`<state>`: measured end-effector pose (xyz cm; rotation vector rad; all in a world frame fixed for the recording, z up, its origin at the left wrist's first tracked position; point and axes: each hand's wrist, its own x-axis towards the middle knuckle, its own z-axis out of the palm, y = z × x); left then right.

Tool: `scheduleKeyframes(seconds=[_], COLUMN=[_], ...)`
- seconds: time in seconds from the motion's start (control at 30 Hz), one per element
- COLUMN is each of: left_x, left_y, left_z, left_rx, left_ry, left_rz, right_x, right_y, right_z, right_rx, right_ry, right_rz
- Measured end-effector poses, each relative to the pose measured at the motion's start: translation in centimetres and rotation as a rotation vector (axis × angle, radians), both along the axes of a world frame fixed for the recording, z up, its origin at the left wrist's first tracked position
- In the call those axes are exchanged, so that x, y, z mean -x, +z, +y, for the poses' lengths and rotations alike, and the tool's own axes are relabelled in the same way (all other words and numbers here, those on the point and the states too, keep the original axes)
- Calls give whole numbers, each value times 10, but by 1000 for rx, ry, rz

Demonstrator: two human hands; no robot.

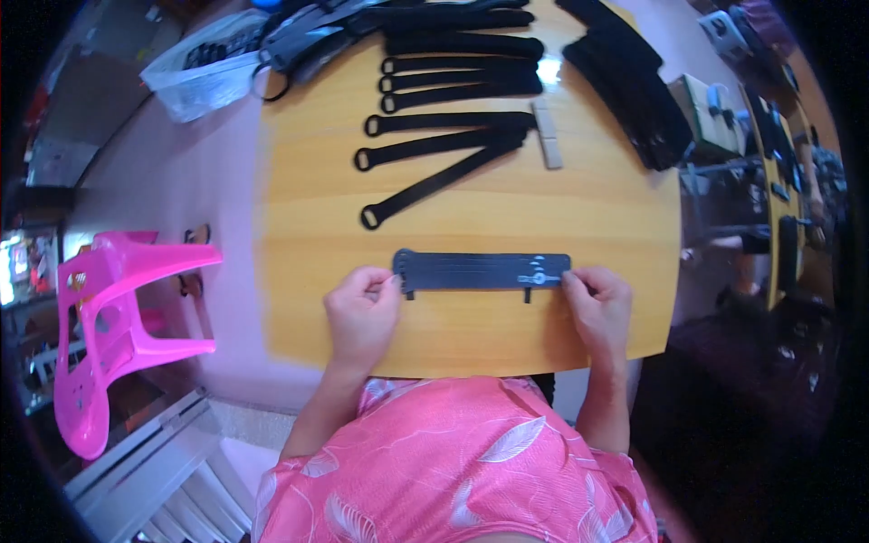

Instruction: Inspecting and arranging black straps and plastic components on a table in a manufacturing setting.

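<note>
Near the front of the table, a dark flat bundle of straps [475, 270] is stretched level between my hands. It has lengthwise lines, a white print near its right end and two short dark tabs below its lower edge. My left hand [364, 312] pinches its left end, and my right hand [599, 308] pinches the right end. Beyond it several black straps with ring-shaped ends lie in rows; the nearest strap [434, 189] slants up to the right. A small pale wooden piece [547, 136] rests by their right ends.
Thick black strap stacks [629, 100] lie at the table's [299, 217] far right. A white plastic-lined bin [204, 77] with black items stands at the far left. A pink plastic stool [118, 290] is left of the table, and a box [706, 113] stands beyond its right side.
</note>
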<state>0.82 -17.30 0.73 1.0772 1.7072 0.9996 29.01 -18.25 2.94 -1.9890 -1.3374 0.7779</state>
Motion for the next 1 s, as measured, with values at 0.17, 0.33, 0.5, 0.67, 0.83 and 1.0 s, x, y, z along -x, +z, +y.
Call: scheduleKeyframes(seconds=[0.17, 0.33, 0.5, 0.67, 0.83, 1.0], left_x=[-2, -2, -4, -5, -4, -3], left_y=[8, 8, 7, 9, 9, 7], left_z=[0, 1, 1, 1, 1, 1], left_rx=[55, 30, 25, 24, 32, 29], left_ry=[32, 7, 11, 13, 16, 15], left_rz=[-10, -26, -40, -30, -20, -17], right_x=[4, 3, 2, 3, 4, 5], right_y=[3, 3, 3, 3, 3, 2], right_z=[2, 1, 1, 2, 2, 2], right_rx=[51, 32, 59, 18, 20, 9], right_ry=[-3, -4, -7, -3, 0, -3], right_rz=[17, -9, -17, -57, -64, -76])
